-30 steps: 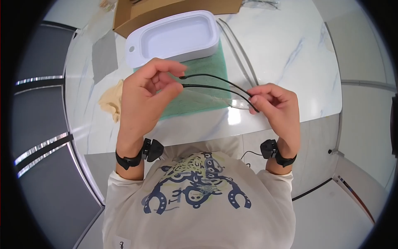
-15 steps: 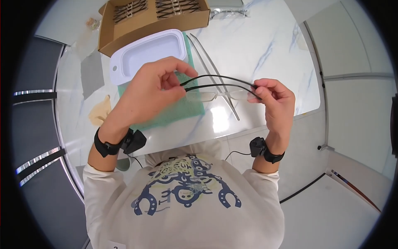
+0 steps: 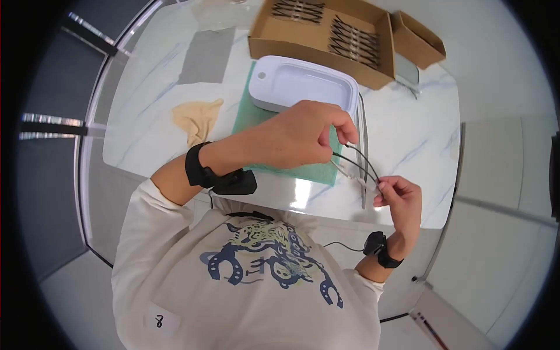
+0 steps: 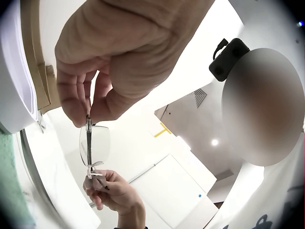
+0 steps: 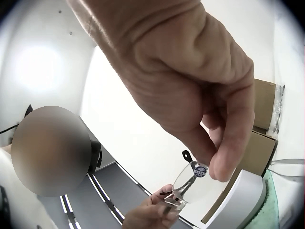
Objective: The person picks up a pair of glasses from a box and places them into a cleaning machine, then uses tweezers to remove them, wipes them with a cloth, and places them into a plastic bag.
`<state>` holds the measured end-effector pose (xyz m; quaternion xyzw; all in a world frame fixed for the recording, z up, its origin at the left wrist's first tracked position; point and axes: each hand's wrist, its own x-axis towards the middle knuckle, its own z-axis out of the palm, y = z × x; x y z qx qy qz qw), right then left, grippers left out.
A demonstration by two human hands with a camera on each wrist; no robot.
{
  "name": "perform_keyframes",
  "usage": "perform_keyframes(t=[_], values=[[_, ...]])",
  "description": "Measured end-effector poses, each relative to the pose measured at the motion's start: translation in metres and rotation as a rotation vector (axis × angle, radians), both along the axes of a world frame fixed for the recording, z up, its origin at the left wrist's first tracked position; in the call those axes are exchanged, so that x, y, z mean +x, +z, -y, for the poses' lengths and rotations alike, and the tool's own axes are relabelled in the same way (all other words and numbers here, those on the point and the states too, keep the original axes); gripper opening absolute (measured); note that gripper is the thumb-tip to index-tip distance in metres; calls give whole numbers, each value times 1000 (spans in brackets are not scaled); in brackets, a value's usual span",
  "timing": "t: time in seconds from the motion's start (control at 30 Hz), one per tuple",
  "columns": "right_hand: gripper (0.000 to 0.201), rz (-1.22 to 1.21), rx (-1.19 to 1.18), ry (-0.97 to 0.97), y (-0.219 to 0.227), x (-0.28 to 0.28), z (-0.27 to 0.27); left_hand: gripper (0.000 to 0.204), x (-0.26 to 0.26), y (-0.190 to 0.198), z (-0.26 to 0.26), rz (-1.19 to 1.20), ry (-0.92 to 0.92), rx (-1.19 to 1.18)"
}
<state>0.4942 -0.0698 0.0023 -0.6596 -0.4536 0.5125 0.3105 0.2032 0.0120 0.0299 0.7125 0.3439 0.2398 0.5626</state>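
A pair of glasses (image 3: 366, 164) with clear lenses and thin dark temples hangs between both hands above the table's front part. My left hand (image 3: 300, 134) pinches one end of the frame between thumb and fingertips, as the left wrist view shows close to a lens (image 4: 99, 143). At the opposite end, my right hand (image 3: 402, 201) grips the frame with thumb and forefinger. A small round blue sticker (image 5: 200, 171) shows on the lens beside the right fingertips. Below the glasses lies a green mat (image 3: 315, 174), and a long thin metal tool (image 3: 363, 134) runs along its right side.
A pale lavender basin (image 3: 280, 105) stands on the mat. Behind it, a cardboard box (image 3: 321, 52) holds rows of several glasses. A smaller brown box (image 3: 417, 44) and a plastic-wrapped item (image 3: 408, 87) are at right. A tan cloth (image 3: 201, 119) and grey sheet (image 3: 208, 55) lie left.
The head view has turned, so the table contents sit further right. My left hand has moved rightward over the mat, and the glasses now slant down towards my right hand.
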Motion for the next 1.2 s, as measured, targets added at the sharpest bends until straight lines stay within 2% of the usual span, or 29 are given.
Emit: perform_keyframes(t=[0.2,0.37,0.57,0.63,0.7,0.73,0.83,0.9,0.97,1.0,1.07,1.2], values=[[11,67,-107,144,18,-20,-12,30,-21,11,3,40,21,2],[12,36,-67,189,17,-21,-20,28,-34,11,-2,99,80,30],[13,-30,-77,177,18,-22,-26,25,-42,11,-12,65,83,-20],[13,-74,-16,136,14,-19,-27,24,-48,14,-15,28,81,-20],[13,-88,2,119,13,-16,-26,21,-58,15,-22,41,133,132],[13,-102,18,98,12,-14,-25,21,-66,17,-26,30,137,129],[13,-113,46,74,8,-6,-24,19,-104,21,-45,-9,233,179],[14,-129,59,65,5,-1,-24,18,-131,16,-61,-19,413,245],[13,-131,76,58,4,3,-24,18,-160,11,-77,-170,560,270],[13,-136,79,57,4,4,-24,18,-173,10,-83,-174,558,274],[13,-140,74,36,3,7,-26,19,-194,9,-96,-366,704,407],[12,-136,91,41,6,5,-32,20,-217,1,-133,-521,735,499]])
